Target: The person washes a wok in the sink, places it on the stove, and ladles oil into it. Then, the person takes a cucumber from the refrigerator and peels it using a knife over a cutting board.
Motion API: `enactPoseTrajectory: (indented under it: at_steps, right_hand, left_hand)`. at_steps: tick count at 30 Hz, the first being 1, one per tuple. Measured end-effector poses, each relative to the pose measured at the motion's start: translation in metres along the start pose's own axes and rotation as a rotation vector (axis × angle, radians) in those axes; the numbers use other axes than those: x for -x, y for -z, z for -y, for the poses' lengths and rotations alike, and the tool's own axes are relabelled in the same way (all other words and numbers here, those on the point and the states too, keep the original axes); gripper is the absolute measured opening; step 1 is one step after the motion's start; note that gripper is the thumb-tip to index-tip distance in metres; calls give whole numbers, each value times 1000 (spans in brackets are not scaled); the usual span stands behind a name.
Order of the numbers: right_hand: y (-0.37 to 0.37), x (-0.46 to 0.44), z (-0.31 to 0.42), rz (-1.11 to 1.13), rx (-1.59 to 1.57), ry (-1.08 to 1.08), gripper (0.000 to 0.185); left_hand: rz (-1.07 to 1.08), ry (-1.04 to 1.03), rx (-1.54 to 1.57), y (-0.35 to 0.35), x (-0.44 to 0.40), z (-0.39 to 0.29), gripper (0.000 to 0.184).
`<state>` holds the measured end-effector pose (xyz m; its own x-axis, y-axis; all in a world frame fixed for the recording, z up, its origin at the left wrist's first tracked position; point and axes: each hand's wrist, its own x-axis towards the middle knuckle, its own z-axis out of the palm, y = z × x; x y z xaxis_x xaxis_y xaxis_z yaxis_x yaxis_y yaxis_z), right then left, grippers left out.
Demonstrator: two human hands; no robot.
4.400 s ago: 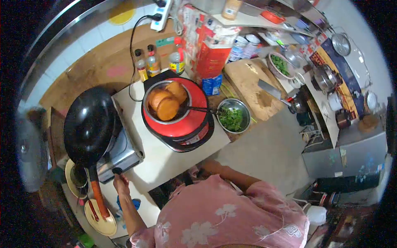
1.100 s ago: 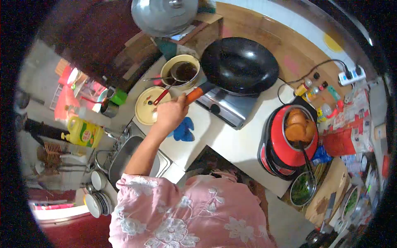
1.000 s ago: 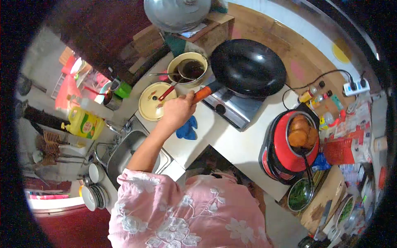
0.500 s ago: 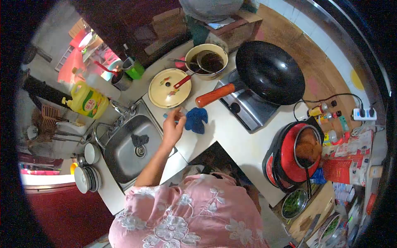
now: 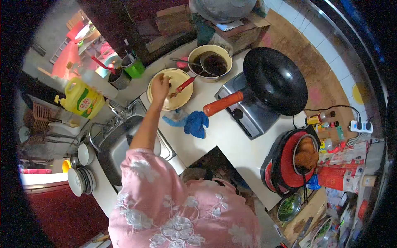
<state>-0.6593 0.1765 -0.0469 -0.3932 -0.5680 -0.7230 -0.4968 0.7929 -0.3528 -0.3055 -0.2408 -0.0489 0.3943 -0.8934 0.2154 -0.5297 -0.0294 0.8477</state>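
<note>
One long counter (image 5: 233,155), then a steel sink (image 5: 112,152) to the left of the hob (image 5: 259,120). Slanted over that hob, a black wok (image 5: 278,82); farther right, a red cooker (image 5: 288,155), with browned, rounded pieces (image 5: 306,153) in its pan. Cream pot (image 5: 228,58) behind the wok's handle, containing dark liquid (image 5: 213,62) and the dipped end of a red-handled utensil (image 5: 186,84). Flat on the counter just beside it, a cream lid (image 5: 180,98), partly under that red handle. By the board, a metal bowl (image 5: 301,203) of greens (image 5: 288,207). Above the lid, near its middle, the left hand (image 5: 159,89), half curled; contact or grip impossible to tell. Right hand out of view, hold unknown. For a sure grip, pinch centrally and avoid jolting the handle.
</note>
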Motion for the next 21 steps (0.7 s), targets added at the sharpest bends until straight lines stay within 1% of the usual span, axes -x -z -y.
enactPoseTrajectory:
  at_steps: [2, 3, 5, 6, 8, 9, 11, 12, 14, 15, 17, 18, 20, 21]
  right_hand:
    - [-1, 4, 6, -4, 3, -29, 29]
    - [-1, 6, 10, -3, 3, -42, 29]
    - [-3, 9, 16, -5, 2, -70, 29]
    - [-1, 10, 19, -13, 6, -78, 29]
    - [-4, 13, 25, -12, 4, -113, 29]
    - [-5, 15, 27, -15, 3, -128, 29]
    - [-5, 19, 33, -17, 3, -158, 29]
    - [-6, 22, 35, -16, 0, -172, 29]
    - [-6, 26, 38, -16, -4, -199, 29]
    - [-7, 28, 40, -12, -6, -209, 29]
    - [-8, 33, 42, -9, -9, -233, 29]
    - [-8, 34, 44, -11, -9, -242, 29]
    - [-10, 35, 48, -6, 1, -247, 28]
    - [-8, 38, 50, -3, 1, -255, 28]
  left_hand:
    - [100, -137, -287, -2, -33, -2, 38]
    - [107, -137, -284, -16, -59, 17, 38]
    - [81, 62, -53, -54, -102, 68, 32]
    - [88, 62, -48, -54, -107, 67, 32]
    - [514, 491, 564, -48, -117, 52, 24]
    - [528, 492, 570, -51, -121, 52, 24]
    - [589, 510, 468, -58, -126, 51, 16]
    - [605, 511, 469, -64, -126, 49, 16]
    - [448, 621, 857, -73, -125, 47, 12]
    - [457, 626, 854, -76, -123, 46, 12]
    - [317, 536, 827, -83, -120, 44, 13]
    - [322, 539, 825, -82, -117, 37, 13]
    - [224, 380, 783, -80, -110, 19, 15]
    - [224, 383, 783, -79, -106, 9, 15]
